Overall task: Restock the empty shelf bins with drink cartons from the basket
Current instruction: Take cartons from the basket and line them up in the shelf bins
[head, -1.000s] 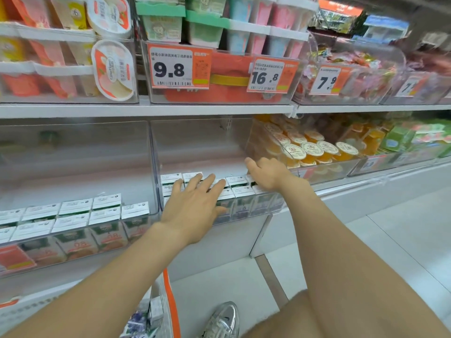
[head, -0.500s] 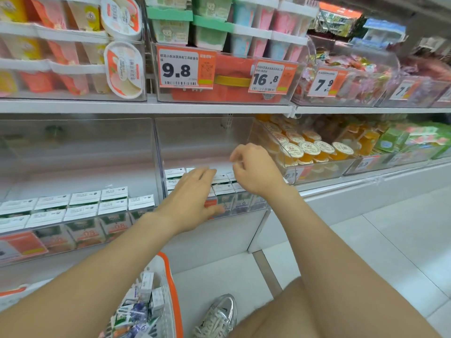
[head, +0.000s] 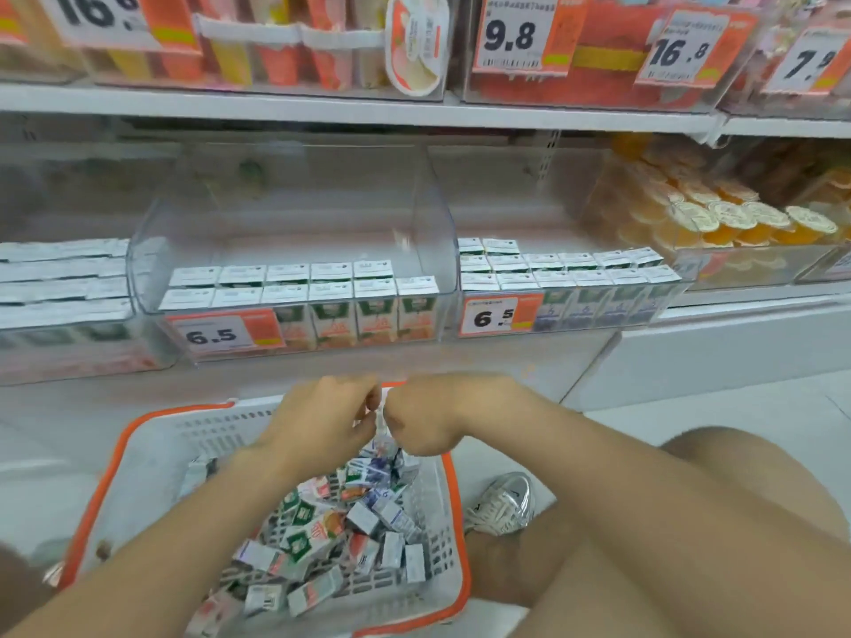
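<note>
If the pale carton (head: 379, 419) slips: it drops back on the loose cartons (head: 322, 531) in the basket (head: 453, 495), because both hands crowd one small pack and, as I judge, neither has a full grip on it.
If I mix the sorts: orange and blue packs lie jumbled in the basket. The middle bin (head: 294, 200), at 12 o'clock from the hands, shows orange fronts, and the right bin (head: 598, 310), at 2 o'clock, shows blue ones. A careless pick would end in the wrong row.
If the lift is hasty: a wrist could catch the orange rim at the 12 o'clock end of the basket, or the pack could knock over the standing rows when it passes the clear front wall.
Left hand (head: 322, 421): the fingers are curled inward and the tips pinch the pale carton.
Right hand (head: 428, 421): it is clenched, with the back toward me, and it lies close against the left hand at its 3 o'clock. The fingers are hidden, so I cannot tell if it grasps the same carton or only touches it.
Carton place: between the two hands, over the 12 o'clock end of the basket, not yet near any bin.
Shoe (head: 502, 504): at 3 o'clock of the basket, just beside its rim. A nudge from it would shift the basket.
</note>
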{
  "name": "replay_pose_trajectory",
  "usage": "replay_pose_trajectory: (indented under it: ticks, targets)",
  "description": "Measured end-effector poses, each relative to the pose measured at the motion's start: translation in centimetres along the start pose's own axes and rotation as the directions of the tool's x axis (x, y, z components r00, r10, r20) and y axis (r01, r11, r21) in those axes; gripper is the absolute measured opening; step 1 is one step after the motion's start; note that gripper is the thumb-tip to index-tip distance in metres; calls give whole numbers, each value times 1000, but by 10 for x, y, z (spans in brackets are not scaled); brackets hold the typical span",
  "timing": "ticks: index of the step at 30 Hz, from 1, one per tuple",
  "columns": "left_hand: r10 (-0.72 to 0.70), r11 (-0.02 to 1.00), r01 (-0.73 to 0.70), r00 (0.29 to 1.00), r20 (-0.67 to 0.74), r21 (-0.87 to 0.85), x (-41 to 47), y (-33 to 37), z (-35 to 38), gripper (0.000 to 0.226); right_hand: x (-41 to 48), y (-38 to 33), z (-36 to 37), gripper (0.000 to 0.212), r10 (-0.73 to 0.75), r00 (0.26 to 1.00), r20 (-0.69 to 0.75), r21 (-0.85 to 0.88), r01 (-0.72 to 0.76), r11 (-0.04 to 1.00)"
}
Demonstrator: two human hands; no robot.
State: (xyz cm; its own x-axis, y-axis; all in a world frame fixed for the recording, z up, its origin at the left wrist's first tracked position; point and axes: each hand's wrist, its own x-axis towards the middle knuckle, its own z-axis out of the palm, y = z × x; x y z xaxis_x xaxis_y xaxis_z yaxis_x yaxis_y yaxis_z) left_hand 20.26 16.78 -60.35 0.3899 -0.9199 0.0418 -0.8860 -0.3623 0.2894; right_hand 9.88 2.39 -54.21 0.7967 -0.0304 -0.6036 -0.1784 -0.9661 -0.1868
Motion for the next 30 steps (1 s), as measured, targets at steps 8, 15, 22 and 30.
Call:
replay_pose_trajectory:
  ticks: [8, 15, 22, 30]
  targets:
    - [-331, 917, 395, 840, 430, -65, -84, -88, 84, 14, 75, -25, 65, 42, -34, 988, 152, -111, 51, 992]
    - [-435, 850, 524, 757, 488, -55, -102, -100, 160, 16, 123, -10, 126, 27, 44, 961, 272, 0, -46, 999]
    - [-483, 855, 507, 703, 522, 110, -106, -99, 206, 59, 180, -32, 180, 53, 82, 992, 94, 13, -83, 996]
    - [-509, 747, 656, 669, 541, -108, -118, -110, 219, 41, 210, -28, 197, 20, 119, 986, 115, -9, -119, 993]
